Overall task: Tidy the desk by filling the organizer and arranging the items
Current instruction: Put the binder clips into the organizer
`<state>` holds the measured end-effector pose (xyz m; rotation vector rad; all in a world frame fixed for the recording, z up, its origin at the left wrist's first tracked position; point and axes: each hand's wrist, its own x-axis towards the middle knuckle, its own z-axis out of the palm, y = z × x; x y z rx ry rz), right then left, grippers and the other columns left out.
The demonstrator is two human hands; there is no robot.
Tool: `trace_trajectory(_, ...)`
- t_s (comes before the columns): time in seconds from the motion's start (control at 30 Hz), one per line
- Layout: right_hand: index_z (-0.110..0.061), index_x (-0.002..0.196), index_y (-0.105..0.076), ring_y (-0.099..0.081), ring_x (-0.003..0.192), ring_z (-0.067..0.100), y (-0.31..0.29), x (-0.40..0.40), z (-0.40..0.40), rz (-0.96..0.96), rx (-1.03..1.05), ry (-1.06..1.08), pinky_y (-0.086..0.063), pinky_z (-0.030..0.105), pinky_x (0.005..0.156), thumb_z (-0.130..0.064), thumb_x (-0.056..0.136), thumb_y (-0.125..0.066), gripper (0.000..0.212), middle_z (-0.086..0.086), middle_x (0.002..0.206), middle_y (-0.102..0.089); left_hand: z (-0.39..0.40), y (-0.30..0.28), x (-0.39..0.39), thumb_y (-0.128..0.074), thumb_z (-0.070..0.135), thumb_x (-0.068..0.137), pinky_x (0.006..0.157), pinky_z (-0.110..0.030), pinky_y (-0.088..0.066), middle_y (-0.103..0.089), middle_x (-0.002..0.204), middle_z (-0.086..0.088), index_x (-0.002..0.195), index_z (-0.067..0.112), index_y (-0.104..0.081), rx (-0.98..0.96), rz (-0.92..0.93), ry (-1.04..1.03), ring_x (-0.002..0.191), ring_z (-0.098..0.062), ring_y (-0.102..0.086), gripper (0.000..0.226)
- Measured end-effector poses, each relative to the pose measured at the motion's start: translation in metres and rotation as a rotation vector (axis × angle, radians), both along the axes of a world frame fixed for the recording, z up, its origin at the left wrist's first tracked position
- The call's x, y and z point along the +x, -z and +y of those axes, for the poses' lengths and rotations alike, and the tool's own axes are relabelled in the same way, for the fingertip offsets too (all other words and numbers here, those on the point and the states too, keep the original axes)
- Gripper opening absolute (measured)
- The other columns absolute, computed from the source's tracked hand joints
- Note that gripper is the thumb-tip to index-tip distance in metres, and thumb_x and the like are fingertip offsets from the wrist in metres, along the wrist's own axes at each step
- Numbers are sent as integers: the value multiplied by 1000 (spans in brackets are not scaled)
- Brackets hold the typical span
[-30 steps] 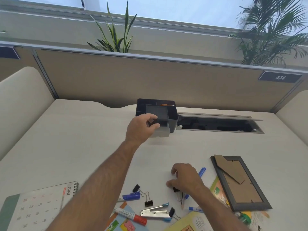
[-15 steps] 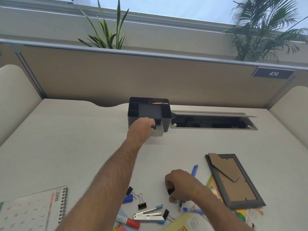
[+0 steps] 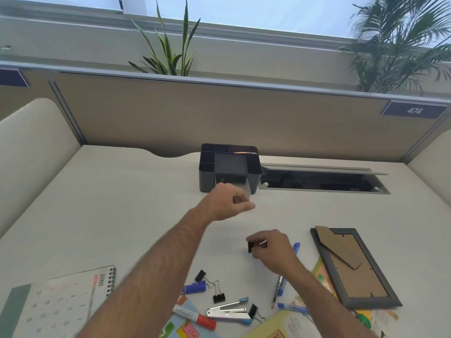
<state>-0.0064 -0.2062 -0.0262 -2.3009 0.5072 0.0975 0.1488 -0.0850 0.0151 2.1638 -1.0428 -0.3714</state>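
Note:
A black desk organizer (image 3: pixel 207 176) stands at the back of the desk, with something orange in its rear compartment. Its pale translucent drawer (image 3: pixel 245 186) sticks out at the front. My left hand (image 3: pixel 225 202) is right at the drawer's front, fingers pinched together on it. My right hand (image 3: pixel 273 251) hovers over the desk nearer to me and pinches a black binder clip (image 3: pixel 251 246). More binder clips (image 3: pixel 218 297), a stapler (image 3: pixel 228 312), a blue marker (image 3: pixel 194 287), a red-capped marker (image 3: pixel 195 318) and pens (image 3: pixel 278 289) lie below.
A picture frame (image 3: pixel 380 301) lies face down at the right. A June calendar (image 3: pixel 61 306) is at the lower left. An open cable slot (image 3: pixel 322 181) sits right of the organizer. Booklets and sticky notes (image 3: pixel 288 325) lie at the near edge. Partition panels enclose the desk.
My left hand has drawn back from the organizer, and the drawer now stands out further. My right hand has risen from the clutter with the binder clip.

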Motion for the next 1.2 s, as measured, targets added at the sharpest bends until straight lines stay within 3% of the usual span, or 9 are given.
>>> trace_trajectory(0.07, -14, 103, -77, -73, 88, 21, -8, 5, 3, -129, 268, 182, -62, 31, 81, 2, 82, -73, 26, 2, 97, -76, 2, 0, -4, -75, 42, 82, 65, -24, -58, -75, 85, 3, 94, 18, -78, 46, 161, 55, 72, -10, -69, 27)
trace_trajectory(0.17, -11, 90, -74, -74, 78, 22, -20, 13, 10, -262, 449, 314, -63, 30, 69, 1, 80, -77, 16, 5, 83, -76, 8, -1, -6, -79, 25, 81, 66, -28, -60, -75, 81, -1, 93, 12, -79, 14, 282, 94, 71, -16, -72, 18)
trace_trajectory(0.3, -6, 88, -75, -74, 75, 25, -23, 21, 18, -349, 567, 400, -61, 26, 66, -3, 79, -80, 10, 10, 83, -74, 18, -10, -3, -80, 14, 79, 71, -30, -61, -75, 83, -4, 93, 10, -78, -57, 364, 94, 76, -18, -72, 14)
trace_trajectory(0.5, -9, 100, -71, -75, 84, 28, -18, 22, 26, -347, 751, 461, -62, 33, 70, -4, 83, -76, 19, 12, 96, -74, 30, -13, 3, -81, 10, 78, 75, -35, -61, -75, 83, -6, 90, 11, -79, -67, 322, 59, 78, -21, -72, 13)
trace_trajectory(0.6, -16, 103, -65, -74, 79, 22, -11, 14, 28, -103, 496, 333, -62, 30, 66, -20, 83, -80, 25, 9, 96, -71, 33, -17, 12, -81, 11, 75, 74, -31, -61, -75, 80, 1, 87, 14, -80, -128, 188, -72, 74, -12, -71, 12)
trace_trajectory(0.7, -16, 89, -66, -71, 64, 14, -7, 2, 41, 208, 221, 63, -59, 26, 59, -35, 78, -83, 28, 3, 82, -73, 32, -19, 27, -79, 12, 76, 73, -27, -60, -75, 81, 3, 88, 15, -79, -204, 63, -180, 73, -9, -70, 13)
trace_trajectory(0.83, -19, 81, -67, -64, 76, 9, -1, -6, 69, 387, -112, -212, -52, 25, 66, -50, 69, -84, 37, -4, 83, -70, 21, -17, 43, -73, 16, 79, 77, -30, -57, -76, 87, 0, 96, 15, -78, -184, -212, -285, 77, -14, -69, 17)
trace_trajectory(1.0, -13, 86, -71, -67, 82, 17, 0, -4, 84, 425, -208, -265, -54, 29, 71, -44, 69, -82, 38, 1, 87, -73, 4, -8, 49, -61, 19, 88, 80, -40, -54, -71, 100, -7, 103, 18, -76, 56, -411, -282, 90, -30, -64, 21)
trace_trajectory(1.2, -12, 96, -67, -58, 81, 21, 2, -2, 78, 444, -327, -261, -56, 30, 76, -20, 75, -72, 23, 5, 96, -66, -11, 0, 45, -54, 16, 95, 75, -32, -47, -67, 103, -10, 106, 14, -73, 343, -444, -71, 91, -29, -63, 22)
